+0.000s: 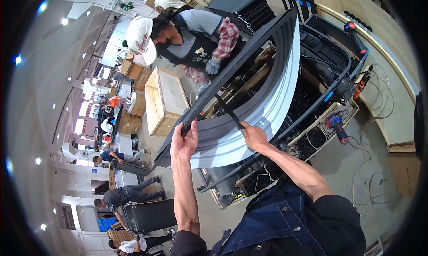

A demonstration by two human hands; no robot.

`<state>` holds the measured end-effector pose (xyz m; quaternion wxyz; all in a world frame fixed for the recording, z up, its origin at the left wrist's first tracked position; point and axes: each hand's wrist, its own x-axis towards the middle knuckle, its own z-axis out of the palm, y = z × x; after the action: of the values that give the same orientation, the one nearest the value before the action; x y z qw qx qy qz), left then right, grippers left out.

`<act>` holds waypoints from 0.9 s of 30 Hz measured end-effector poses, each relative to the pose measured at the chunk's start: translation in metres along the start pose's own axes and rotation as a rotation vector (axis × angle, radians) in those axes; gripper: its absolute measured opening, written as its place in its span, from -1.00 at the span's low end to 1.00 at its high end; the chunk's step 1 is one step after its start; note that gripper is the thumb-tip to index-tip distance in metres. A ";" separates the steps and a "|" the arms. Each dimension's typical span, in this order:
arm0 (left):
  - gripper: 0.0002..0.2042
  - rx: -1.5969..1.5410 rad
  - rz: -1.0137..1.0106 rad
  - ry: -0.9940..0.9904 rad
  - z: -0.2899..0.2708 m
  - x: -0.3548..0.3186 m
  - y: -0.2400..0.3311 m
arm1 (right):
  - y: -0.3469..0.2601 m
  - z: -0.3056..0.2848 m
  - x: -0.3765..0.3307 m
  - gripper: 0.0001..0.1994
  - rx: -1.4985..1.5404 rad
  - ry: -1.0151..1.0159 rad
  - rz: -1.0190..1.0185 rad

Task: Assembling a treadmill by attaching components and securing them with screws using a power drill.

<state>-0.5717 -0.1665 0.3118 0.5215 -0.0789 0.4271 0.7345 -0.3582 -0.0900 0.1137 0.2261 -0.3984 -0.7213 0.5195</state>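
A long black board is tilted diagonally in front of me. Below it a wide, flexible belt, dark on one face and whitish on the other, bows out in a big curve. My left hand is closed on the board's near-left end, palm turned up. My right hand grips the end of a narrow black bar, which runs up to the board across the belt's opening. On the board's far side a co-worker's gloved hands are at its edge.
Under the belt stands a black frame among wooden trays of small dark parts. A blue-red power driver sits at the right, near a wooden-edged bench with looped cables. A wooden crate stands left of the board; other people work farther left.
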 end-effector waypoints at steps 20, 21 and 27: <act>-0.76 -0.031 0.033 0.046 -0.031 -0.002 -0.043 | 0.019 0.001 0.008 -0.48 0.175 -0.172 0.185; -0.76 -0.065 0.032 0.060 -0.032 -0.005 -0.050 | 0.024 0.002 0.011 -0.48 0.200 -0.196 0.188; -0.79 -0.023 0.020 0.126 -0.046 -0.010 -0.088 | 0.032 0.013 0.024 -0.56 0.258 -0.345 0.239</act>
<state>-0.5095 -0.1986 0.2410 0.4852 -0.1268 0.4516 0.7379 -0.3710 -0.0735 0.0775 0.0856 -0.3539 -0.6247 0.6908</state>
